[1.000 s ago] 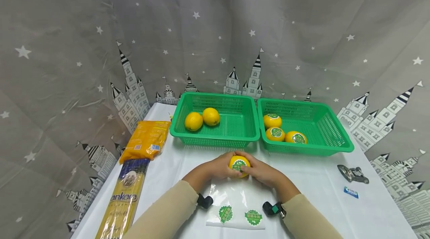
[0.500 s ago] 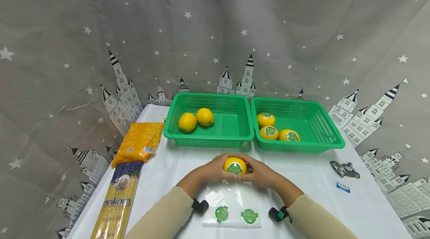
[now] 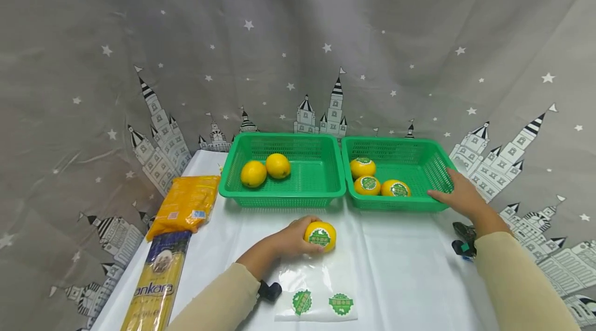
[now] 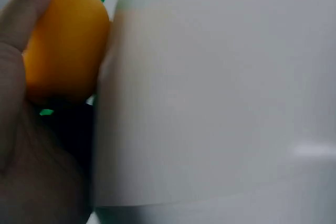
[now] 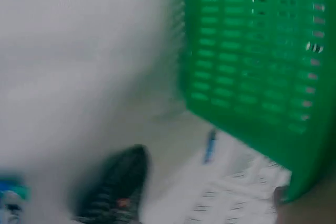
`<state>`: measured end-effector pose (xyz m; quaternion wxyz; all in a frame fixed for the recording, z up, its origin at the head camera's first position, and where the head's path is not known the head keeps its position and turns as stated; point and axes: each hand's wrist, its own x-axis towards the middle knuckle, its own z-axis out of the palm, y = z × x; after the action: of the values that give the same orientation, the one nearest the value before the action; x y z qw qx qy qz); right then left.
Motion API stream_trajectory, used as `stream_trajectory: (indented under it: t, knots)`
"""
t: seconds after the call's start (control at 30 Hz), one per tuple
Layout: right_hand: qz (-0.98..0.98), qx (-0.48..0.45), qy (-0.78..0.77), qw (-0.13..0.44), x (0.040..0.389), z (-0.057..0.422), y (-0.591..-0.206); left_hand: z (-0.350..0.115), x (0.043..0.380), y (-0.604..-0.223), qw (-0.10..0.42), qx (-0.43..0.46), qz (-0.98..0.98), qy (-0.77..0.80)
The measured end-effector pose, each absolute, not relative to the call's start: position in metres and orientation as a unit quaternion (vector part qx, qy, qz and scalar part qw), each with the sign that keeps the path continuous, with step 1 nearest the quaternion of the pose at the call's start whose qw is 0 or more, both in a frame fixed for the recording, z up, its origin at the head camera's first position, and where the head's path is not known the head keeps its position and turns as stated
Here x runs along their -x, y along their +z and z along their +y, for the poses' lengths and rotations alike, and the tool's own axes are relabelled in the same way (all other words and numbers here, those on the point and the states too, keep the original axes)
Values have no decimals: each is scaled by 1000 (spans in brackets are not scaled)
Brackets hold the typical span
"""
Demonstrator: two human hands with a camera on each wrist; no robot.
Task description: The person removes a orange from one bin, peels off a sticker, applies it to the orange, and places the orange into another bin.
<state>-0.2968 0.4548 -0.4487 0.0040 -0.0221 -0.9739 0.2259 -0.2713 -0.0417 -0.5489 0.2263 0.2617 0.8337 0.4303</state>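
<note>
My left hand (image 3: 289,240) holds a yellow orange (image 3: 321,236) with a round green sticker, above a clear sticker sheet (image 3: 316,300) with two green labels. In the left wrist view, thumb and palm wrap one side of that orange (image 4: 68,45), beside the pale, blurred sheet (image 4: 210,93). My right hand (image 3: 465,197) grips the right green basket (image 3: 421,170) at its front right corner. Part of this hand (image 5: 310,211) shows at the basket wall (image 5: 247,61) in the right wrist view. Several stickered oranges (image 3: 367,185) lie in that basket.
A second green basket (image 3: 307,178) with two unlabelled oranges (image 3: 265,169) adjoins on the left. An orange packet (image 3: 186,201) and a spaghetti pack (image 3: 155,279) lie at the table's left. A dark item (image 5: 118,182) lies near my right wrist.
My right hand has left the orange and moved right to the right basket's corner. My left hand keeps holding the orange. The head view has turned slightly right.
</note>
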Motion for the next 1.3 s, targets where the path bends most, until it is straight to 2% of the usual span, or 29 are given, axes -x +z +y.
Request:
stream_trajectory:
  t: [0.17, 0.3, 0.4, 0.53, 0.67, 0.73, 0.8, 1.0, 1.3]
  knots:
    - [-980, -20, 194, -50, 298, 463, -451, -44, 275, -521, 233, -308, 847, 366]
    - [-972, -39, 224, -60, 294, 461, -455, -31, 271, -470, 204, -355, 864, 293]
    - [-967, -43, 246, -54, 292, 450, -461, -9, 282, -422, 177, -355, 868, 299]
    - [-965, -33, 255, -51, 292, 431, -470, 34, 333, -388, 134, -302, 869, 369]
    - [-969, -33, 238, -48, 300, 408, -476, 70, 393, -399, 87, -251, 885, 382]
    - [-971, -40, 231, -43, 305, 396, -477, 79, 413, -412, 76, -238, 903, 350]
    - [-972, -50, 227, -36, 310, 386, -476, 83, 424, -426, 94, -227, 924, 294]
    - [-974, -66, 213, -32, 317, 374, -467, 77, 424, -438, 218, -207, 945, 129]
    - [-970, -57, 229, -53, 315, 384, -469, 78, 427, -431, 293, -205, 927, 113]
